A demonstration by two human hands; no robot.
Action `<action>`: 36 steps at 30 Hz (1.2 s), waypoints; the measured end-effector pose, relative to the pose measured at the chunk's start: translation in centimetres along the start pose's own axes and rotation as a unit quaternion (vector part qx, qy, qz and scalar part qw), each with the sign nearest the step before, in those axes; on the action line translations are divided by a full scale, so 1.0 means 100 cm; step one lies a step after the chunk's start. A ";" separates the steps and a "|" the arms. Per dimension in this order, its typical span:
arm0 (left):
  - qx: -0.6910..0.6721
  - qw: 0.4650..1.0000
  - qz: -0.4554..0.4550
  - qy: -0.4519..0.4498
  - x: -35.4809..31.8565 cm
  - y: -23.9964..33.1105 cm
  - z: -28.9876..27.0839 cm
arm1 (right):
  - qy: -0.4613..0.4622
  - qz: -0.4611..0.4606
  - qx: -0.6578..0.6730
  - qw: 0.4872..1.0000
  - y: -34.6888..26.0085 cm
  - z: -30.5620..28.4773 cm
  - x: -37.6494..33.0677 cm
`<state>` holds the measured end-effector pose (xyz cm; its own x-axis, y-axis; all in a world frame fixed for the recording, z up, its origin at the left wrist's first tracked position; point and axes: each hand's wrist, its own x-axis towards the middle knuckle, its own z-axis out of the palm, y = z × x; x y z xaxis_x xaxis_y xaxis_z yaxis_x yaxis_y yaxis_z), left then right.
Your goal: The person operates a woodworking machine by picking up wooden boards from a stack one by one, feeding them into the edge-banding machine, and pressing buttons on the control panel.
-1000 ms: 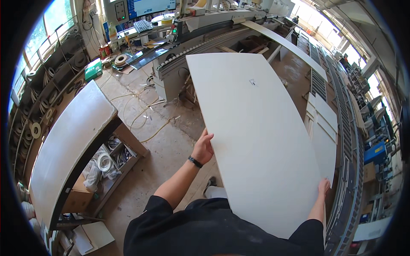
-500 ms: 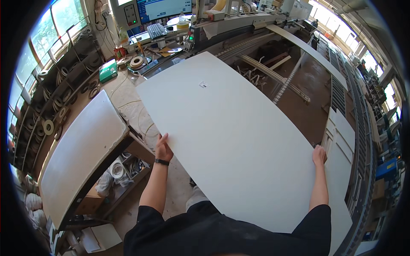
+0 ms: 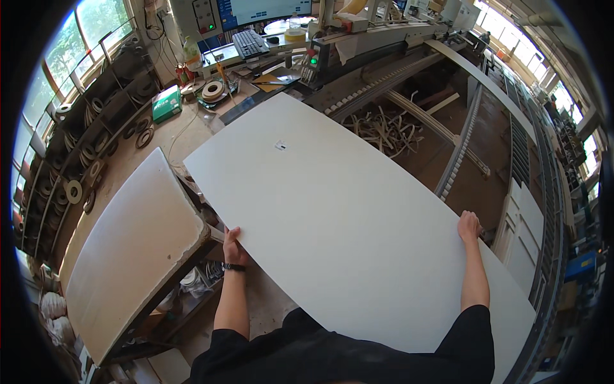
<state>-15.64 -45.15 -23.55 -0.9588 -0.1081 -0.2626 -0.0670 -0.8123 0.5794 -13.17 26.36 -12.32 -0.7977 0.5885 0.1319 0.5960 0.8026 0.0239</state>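
A large flat white panel [image 3: 339,237] spreads before me, with a small printed label [image 3: 281,146] near its far left part. My left hand [image 3: 235,248] grips its left edge, thumb on top and fingers hidden beneath. On the opposite long edge, my right hand [image 3: 469,225] is closed around the rim, its fingertips out of sight. A dark band circles my left wrist. The panel's near right part overlaps another pale board surface beside the machine rails.
A worn white-topped table [image 3: 134,249] stands close at left. Ahead are a keyboard [image 3: 249,43], a monitor [image 3: 263,11] and a green box [image 3: 167,104]. Machine rails [image 3: 462,137] and a heap of offcut strips [image 3: 387,133] lie beyond the panel. White boards [image 3: 521,230] rest at right.
The panel and both my hands have shifted left relative to the machine, and the panel's far end has swung toward the table at left. Both hands keep their grip.
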 end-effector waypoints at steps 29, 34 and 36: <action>0.266 0.932 0.040 0.245 0.117 -0.098 0.106 | 0.002 0.023 -0.013 1.000 -0.015 0.094 0.158; 0.305 0.910 0.068 0.271 0.155 -0.135 0.121 | 0.021 0.024 -0.047 0.998 0.000 0.112 0.207; 0.319 0.905 0.071 0.272 0.168 -0.148 0.131 | 0.013 0.055 -0.033 0.998 -0.001 0.114 0.226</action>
<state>-34.41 -27.44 -26.40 -0.7040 -0.5925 -0.3917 -0.2663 -0.2911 0.9189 -32.34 40.72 -20.60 -0.7255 0.6688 0.1625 0.6848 0.7250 0.0736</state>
